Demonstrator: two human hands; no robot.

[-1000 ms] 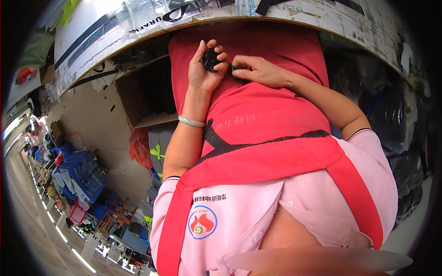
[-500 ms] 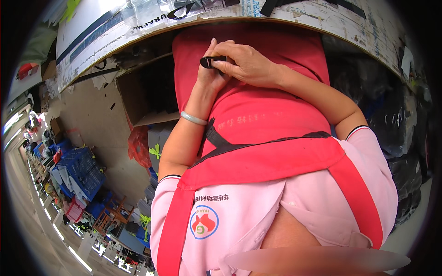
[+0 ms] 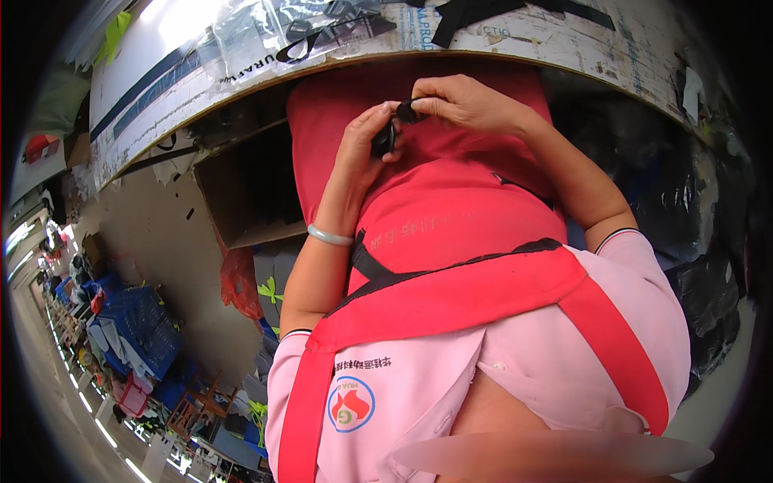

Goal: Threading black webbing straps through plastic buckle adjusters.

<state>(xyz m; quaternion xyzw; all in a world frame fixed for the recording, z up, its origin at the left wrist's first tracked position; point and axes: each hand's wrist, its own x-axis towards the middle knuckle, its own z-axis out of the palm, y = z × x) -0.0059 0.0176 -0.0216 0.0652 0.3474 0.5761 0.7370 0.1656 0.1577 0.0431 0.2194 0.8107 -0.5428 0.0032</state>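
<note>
Holding small dark parts above the lap, the two hands work close together over the bright red cloth apron point(image 3: 451, 197), near the front edge of the long desk topped with worn, printed white board point(image 3: 189, 109). The left hand point(image 3: 364, 143) has its fingers curled around a shiny black rounded piece point(image 3: 383, 142), which sits in the palm. The right hand point(image 3: 459, 103) pinches a small matt black piece point(image 3: 408, 111) between thumb and forefinger; the left fingertips meet it from the other side, though whether they grip it or merely touch it I cannot tell. Whether the two black pieces are joined is also hidden.

With both parts held off the desk, a slip of the right pinch could drop the small piece onto the apron, and the cloth's slope could send it to the floor point(image 3: 181, 217) or into the open brown cardboard box point(image 3: 266, 233) beside the lap. The left grip could also loosen if its thumb and forefinger attend to the small piece, letting the smooth rounded one slide out of the palm.
</note>
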